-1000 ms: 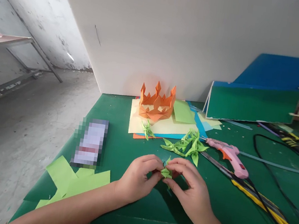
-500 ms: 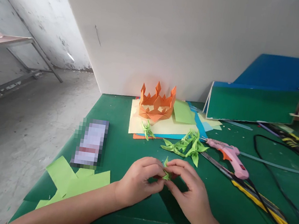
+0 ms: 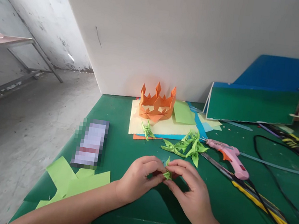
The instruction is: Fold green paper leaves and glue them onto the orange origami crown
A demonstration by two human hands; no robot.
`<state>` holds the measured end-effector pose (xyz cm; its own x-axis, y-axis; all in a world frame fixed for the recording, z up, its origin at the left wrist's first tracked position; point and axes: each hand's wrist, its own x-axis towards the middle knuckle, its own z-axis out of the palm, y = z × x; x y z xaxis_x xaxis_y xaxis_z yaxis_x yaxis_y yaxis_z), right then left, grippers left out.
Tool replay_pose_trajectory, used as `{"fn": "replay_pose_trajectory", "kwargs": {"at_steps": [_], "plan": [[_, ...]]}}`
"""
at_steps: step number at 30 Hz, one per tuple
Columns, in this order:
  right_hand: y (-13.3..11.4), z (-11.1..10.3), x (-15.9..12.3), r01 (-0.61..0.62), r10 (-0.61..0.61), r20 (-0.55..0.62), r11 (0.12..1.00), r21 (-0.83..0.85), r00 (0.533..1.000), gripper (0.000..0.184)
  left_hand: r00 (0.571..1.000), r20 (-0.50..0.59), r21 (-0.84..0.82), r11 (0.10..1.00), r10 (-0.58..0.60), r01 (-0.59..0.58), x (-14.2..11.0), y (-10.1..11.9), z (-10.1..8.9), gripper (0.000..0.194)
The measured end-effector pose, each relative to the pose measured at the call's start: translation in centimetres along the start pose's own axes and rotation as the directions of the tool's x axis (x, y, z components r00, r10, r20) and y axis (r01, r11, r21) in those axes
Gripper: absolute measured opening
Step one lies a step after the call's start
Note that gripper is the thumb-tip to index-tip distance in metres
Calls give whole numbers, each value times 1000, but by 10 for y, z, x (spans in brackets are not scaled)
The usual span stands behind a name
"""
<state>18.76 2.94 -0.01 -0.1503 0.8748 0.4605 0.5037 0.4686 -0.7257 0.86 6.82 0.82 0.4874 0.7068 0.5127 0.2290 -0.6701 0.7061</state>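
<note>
Between my fingertips is a small green folded-paper flower (image 3: 167, 174), partly hidden by the fingers. My left hand (image 3: 140, 179) pinches it from the left. From the other side my right hand (image 3: 190, 186) grips it with thumb and fingers. Just beyond lies a cluster of similar green paper flowers (image 3: 186, 145), and a single green paper flower (image 3: 147, 129) rests by the stacked sheets. An orange folded-paper crown (image 3: 156, 107) stands upright at the back on a cream paper sheet (image 3: 135, 119).
To the right lie a pink glue gun (image 3: 229, 156) with a black cord and scissors (image 3: 266, 206) with yellow-and-black handles. A blurred-out phone (image 3: 91, 142) and green paper sheets (image 3: 87, 185) are on the left. A green board (image 3: 253, 106) leans at the back right.
Both hands stay in nearly the same place. The fingers shift slightly around the green paper flower, which has moved a little to the right.
</note>
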Motion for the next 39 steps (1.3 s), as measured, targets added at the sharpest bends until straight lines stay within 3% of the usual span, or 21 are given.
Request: {"fn": "replay_pose_trajectory", "kwargs": {"at_steps": [6,10,13,17,22,26,30,36,39], "plan": [[3,2,-3,-36,33,50,997,64,998,24,1000,-15,31,1000,5,-4,1,1,-1,11],[8,2,-1,-93,90,32,989,113,995,26,991,-106,144,985,-78,93,6,0,-9,9],[10,0,12,-70,74,58,996,-59,996,23,971,-176,224,954,-161,199,9,-2,-19,7],[7,3,45,70,-11,194,951,-303,981,28,955,-202,292,918,-216,270,16,-4,-33,6],[7,26,79,154,-31,268,879,-451,963,31,958,-193,348,898,-212,269,26,-3,-54,4],[7,37,83,163,-34,272,870,-466,962,32,944,-172,361,874,-280,325,31,-4,-66,7],[9,24,74,156,-52,231,875,-457,972,35,940,-172,480,808,-295,341,34,-6,-71,7],[17,-13,48,75,-71,25,899,-431,997,35,949,-106,604,739,-297,299,49,-24,-70,5],[17,-24,30,49,-60,-12,903,-426,998,36,961,-155,597,753,-229,276,53,-24,-63,6]]}}
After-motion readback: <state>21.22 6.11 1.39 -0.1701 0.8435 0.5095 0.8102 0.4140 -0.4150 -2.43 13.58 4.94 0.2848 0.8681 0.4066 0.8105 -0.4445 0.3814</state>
